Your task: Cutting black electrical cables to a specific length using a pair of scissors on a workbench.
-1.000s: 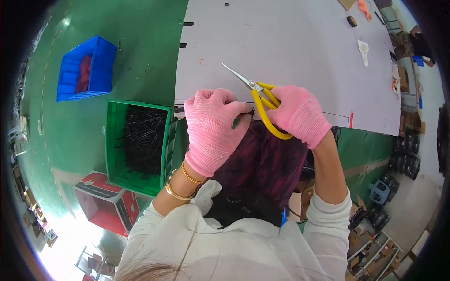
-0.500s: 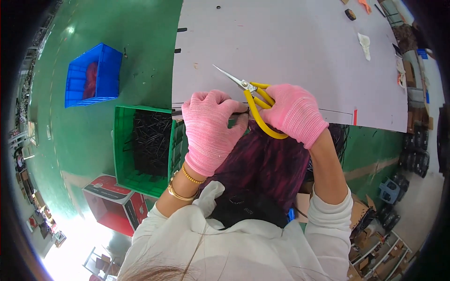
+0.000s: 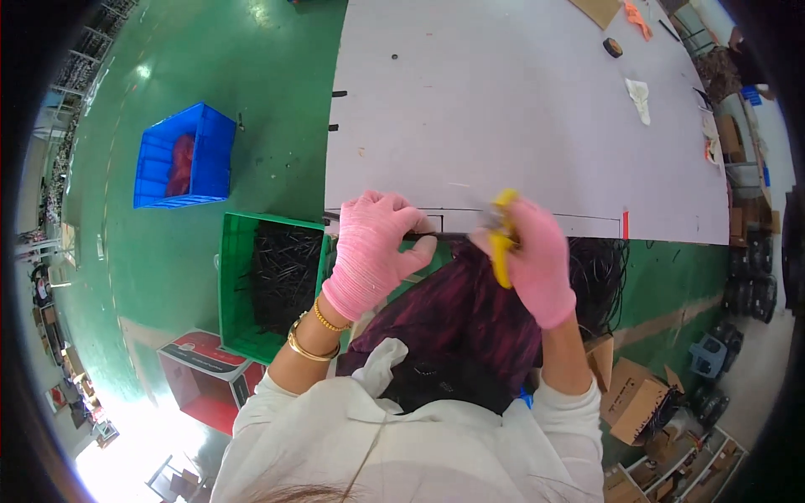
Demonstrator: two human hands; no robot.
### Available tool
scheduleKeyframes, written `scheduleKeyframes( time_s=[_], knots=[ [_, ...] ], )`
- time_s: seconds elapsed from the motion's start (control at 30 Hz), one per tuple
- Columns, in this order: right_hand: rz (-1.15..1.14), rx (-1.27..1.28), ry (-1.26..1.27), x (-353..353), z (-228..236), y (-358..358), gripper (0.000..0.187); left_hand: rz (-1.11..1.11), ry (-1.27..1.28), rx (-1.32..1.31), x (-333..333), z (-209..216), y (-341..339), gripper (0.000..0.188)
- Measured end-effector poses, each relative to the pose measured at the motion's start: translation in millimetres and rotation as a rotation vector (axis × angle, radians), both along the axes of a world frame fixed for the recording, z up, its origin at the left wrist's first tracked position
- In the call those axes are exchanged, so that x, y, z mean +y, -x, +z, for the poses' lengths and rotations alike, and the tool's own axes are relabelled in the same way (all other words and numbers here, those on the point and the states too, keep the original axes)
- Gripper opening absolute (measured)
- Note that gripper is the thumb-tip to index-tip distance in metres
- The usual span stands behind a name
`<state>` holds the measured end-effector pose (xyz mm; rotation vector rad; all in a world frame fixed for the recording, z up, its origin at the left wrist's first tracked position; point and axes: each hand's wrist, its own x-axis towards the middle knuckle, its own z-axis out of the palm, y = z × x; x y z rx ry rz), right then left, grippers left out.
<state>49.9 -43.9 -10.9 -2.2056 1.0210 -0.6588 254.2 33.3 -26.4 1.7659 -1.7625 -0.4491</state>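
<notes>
My left hand [image 3: 369, 251], in a pink knit glove, lies at the table's near edge. Its thumb and forefinger pinch a thin black tube [image 3: 446, 236], which runs along the edge; a short end shows left of the hand. My right hand [image 3: 537, 268], gloved the same way, grips scissors [image 3: 502, 251] with yellow handles just above the edge. Motion smears the scissors, and their blades can hardly be made out. Thin black lines and a red mark [image 3: 625, 225] are drawn along this side of the white table [image 3: 503, 109].
A green crate [image 3: 231, 289] of short black pieces stands left of my left hand. Beyond it is a blue crate [image 3: 220, 155] with a red bag. Black cable-like strands [image 3: 599, 268] hang at the right. A tape roll [image 3: 613, 48] and scraps lie at the table's far right.
My right hand has turned the scissors and moved a little right and down, away from my left hand. My left hand keeps its pinch on the tube. The whole view has shifted slightly.
</notes>
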Motion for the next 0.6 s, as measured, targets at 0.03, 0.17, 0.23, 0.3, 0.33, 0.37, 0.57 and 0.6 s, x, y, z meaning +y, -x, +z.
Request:
scheduleKeyframes(
  time_s=[0.03,0.17,0.23,0.3,0.33,0.37,0.57,0.6],
  knots=[
    [-0.15,-0.094,0.125,10.8,-0.2,7.4,0.02,-0.011,-0.009,0.056,1.1,2.0,-0.8,0.011],
    [-0.055,-0.968,-1.301,80.3,-5.4,30.0,0.013,0.011,0.037,0.108,6.3,11.8,-0.6,0.01],
    [-0.171,-0.385,-1.077,116.8,-10.4,32.0,0.013,-0.01,-0.023,0.2,7.7,16.2,-1.7,0.009],
    [-0.176,-0.333,-1.096,130.0,-27.6,24.0,0.011,-0.049,-0.023,0.236,8.5,19.3,-2.4,0.009],
    [-0.174,-0.304,-1.107,134.1,-31.9,23.0,0.011,-0.086,-0.024,0.273,9.0,20.5,-2.4,0.009],
    [-0.171,-0.275,-1.117,137.5,-35.6,20.5,0.01,-0.087,-0.028,0.27,10.0,21.5,-1.2,0.009],
    [-0.127,-0.163,-0.866,135.9,-39.5,7.9,0.03,-0.133,-0.085,0.355,16.6,25.8,4.6,0.009],
    [-0.137,-0.142,-0.882,136.0,-39.1,6.1,0.03,-0.131,-0.081,0.354,17.5,26.3,5.4,0.009]
  ],
)
